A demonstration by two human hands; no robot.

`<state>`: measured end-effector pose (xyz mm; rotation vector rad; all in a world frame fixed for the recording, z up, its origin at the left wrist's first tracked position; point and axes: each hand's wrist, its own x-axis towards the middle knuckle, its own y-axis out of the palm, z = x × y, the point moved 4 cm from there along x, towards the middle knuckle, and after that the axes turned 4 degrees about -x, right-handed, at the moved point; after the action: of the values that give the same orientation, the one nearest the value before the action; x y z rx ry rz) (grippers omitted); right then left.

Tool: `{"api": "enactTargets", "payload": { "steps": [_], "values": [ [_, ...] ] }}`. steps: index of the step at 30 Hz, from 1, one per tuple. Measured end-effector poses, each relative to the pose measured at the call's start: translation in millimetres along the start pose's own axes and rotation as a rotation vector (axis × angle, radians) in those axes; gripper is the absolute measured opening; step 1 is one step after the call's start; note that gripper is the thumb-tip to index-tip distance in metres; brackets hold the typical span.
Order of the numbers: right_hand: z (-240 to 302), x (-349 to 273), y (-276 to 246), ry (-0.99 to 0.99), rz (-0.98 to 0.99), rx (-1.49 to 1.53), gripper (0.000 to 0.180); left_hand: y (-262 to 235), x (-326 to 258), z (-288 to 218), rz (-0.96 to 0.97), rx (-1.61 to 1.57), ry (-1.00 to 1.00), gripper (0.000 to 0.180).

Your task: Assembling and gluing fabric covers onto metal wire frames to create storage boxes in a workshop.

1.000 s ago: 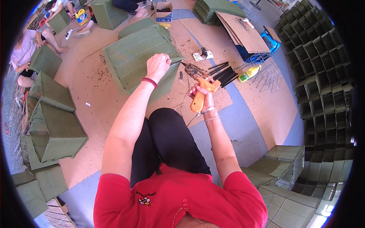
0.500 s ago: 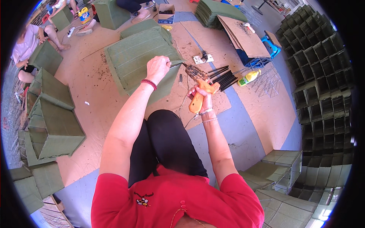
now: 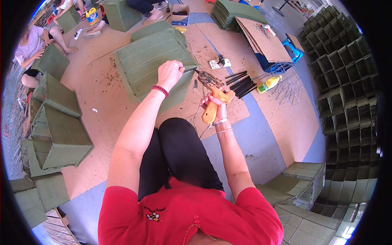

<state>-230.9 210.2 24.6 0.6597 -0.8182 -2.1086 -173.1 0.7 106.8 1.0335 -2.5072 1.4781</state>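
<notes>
1. The green felt box (image 3: 149, 61) lies on the cardboard floor sheet (image 3: 98, 90) in front of my knees, its ribbed side up and its near right corner toward me. It is the biggest thing I am working on.
2. More finished green boxes (image 3: 57, 130) stand well off to my left, and dark stacked ones (image 3: 347, 94) line the right.
3. My left hand (image 3: 169, 73) rests on the box's near right corner, fingers curled shut and pinching a thin dark stick (image 3: 188, 70) that points right toward the gun.
4. My right hand (image 3: 216, 104) is wrapped fully around the orange handle of the glue gun (image 3: 213, 92), nozzle end aimed up-left at the box corner; I cannot tell whether the trigger is pressed.
5. A bundle of black glue sticks (image 3: 241, 83) lies just right of the gun, with a yellow bottle (image 3: 269, 83) beyond.
6. To do this well, I judge I should keep the left hand pressing the corner flat, bring the nozzle close to the seam, and lay a thin even line so nothing oozes onto my fingers.
</notes>
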Motion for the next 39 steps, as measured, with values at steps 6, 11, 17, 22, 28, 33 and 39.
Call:
{"api": "enactTargets", "payload": {
  "steps": [6, 11, 17, 22, 28, 33, 39],
  "values": [
    [-3, -2, 4, 0.007, 0.006, -0.023, 0.015, -2, 0, 3, 0.010, 0.006, -0.004, 0.012],
    [-2, 0, -3, -0.015, 0.000, -0.001, 0.014, -2, -1, 4, 0.025, -0.002, -0.030, 0.012],
    [-2, 0, -1, -0.017, 0.003, -0.002, 0.014, -3, 0, 5, 0.033, 0.002, -0.033, 0.012],
    [-6, -2, 0, 0.001, 0.000, -0.008, 0.015, -3, -1, 6, 0.030, 0.013, -0.027, 0.012],
    [-5, -2, 4, -0.014, 0.001, 0.018, 0.016, -3, -2, 7, 0.031, 0.003, -0.022, 0.012],
    [-10, -3, 8, 0.008, 0.007, 0.008, 0.015, -6, -2, 8, 0.063, 0.019, -0.031, 0.013],
    [-15, -4, 7, 0.003, 0.026, 0.011, 0.015, -7, -2, 10, 0.082, 0.005, -0.057, 0.013]
  ]
}}
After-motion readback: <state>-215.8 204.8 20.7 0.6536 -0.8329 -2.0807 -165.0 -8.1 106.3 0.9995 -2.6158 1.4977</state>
